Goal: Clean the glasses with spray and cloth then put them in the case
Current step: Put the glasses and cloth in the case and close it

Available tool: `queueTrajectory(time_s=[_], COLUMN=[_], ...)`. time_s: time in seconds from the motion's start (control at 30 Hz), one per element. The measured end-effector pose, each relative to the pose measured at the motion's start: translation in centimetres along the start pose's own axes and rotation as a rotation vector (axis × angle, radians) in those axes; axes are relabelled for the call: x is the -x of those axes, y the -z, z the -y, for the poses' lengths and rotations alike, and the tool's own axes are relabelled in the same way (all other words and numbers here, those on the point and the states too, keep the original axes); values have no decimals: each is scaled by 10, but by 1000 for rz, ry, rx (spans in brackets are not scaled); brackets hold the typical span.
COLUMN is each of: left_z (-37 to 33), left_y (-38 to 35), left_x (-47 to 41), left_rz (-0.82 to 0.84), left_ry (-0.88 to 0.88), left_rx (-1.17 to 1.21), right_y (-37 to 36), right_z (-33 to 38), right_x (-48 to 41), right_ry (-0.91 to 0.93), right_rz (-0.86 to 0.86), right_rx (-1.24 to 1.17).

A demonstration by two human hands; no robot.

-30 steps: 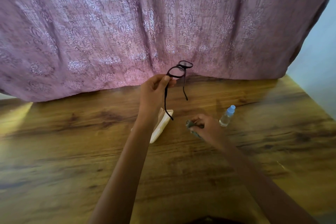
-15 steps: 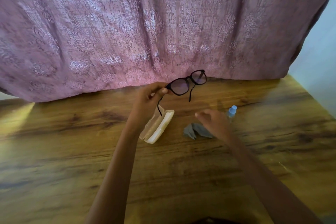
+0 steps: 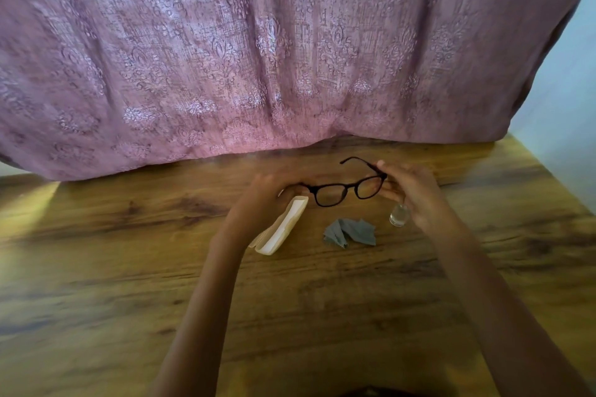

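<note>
Glasses (image 3: 346,192) btwn L hand (image 3: 261,203) & R hand (image 3: 411,193)

- A wooden counter (image 3: 96,284) fills the lower half of the view, with warm brown grain and dark streaks running across it.
- Behind it hangs a dusty-pink curtain (image 3: 225,58) — heavy folds, a raised floral pattern that catches the light; its hem reaches the counter's far edge.
- A pale wall (image 3: 571,106) shows at the right.
- A yellowish patch of light (image 3: 29,203) lies on the counter's left side.

Right hand (image 3: 416,195) hides the spray bottle's (image 3: 399,214) top.
</note>
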State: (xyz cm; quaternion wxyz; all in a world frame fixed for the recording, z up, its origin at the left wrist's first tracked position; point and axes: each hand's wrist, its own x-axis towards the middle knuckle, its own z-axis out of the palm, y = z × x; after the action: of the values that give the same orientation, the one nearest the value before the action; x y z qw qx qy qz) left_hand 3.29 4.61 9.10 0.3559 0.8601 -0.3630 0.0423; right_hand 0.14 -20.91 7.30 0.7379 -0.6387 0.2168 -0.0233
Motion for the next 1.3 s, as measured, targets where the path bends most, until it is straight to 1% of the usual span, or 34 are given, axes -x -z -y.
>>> queueTrajectory(time_s=[0.07,0.13,0.2,0.27,0.33,0.37,0.43,0.5,0.6,0.73,0.87,1.07,1.23,1.3], left_z=[2,4,2,-1,-4,-4,-2,3,6,4,6,11,16,20], left_y=[-5,-10,-15,-23,-32,-35,-39,-40,-42,-42,-38,-31,-27,-25], left_x=[2,4,7,10,11,11,12,13,15,14,12,14,15,16], left_rz=[-34,-92,-166,-307,-461,-501,-505,-474,-477,-485,-481,-385,-279,-206], left_ry=[27,102,278,480,643,711,804,825,819,795,832,813,787,771], left_rx=[-13,21,204,470,640,721,922,1019,1020,950,868,699,577,509], right_y=[-1,-3,-4,-7,-12,-14,-17,-17,-15,-17,-19,-19,-17,-16], right_z=[-2,-5,-8,-12,-16,-17,-20,-22,-27,-32,-30,-29,-31,-33], right_x=[2,3,4,6,7,7,7,7,6,8,12,10,7,6], right_ry=[-7,-6,6,29,50,61,80,100,137,186,206,156,161,173], right_rz=[-14,-18,-12,-3,-13,-27,-63,-88,-68,17,96,168,200,194], right_rx=[22,42,21,4,19,29,51,91,165,307,373,485,456,432])
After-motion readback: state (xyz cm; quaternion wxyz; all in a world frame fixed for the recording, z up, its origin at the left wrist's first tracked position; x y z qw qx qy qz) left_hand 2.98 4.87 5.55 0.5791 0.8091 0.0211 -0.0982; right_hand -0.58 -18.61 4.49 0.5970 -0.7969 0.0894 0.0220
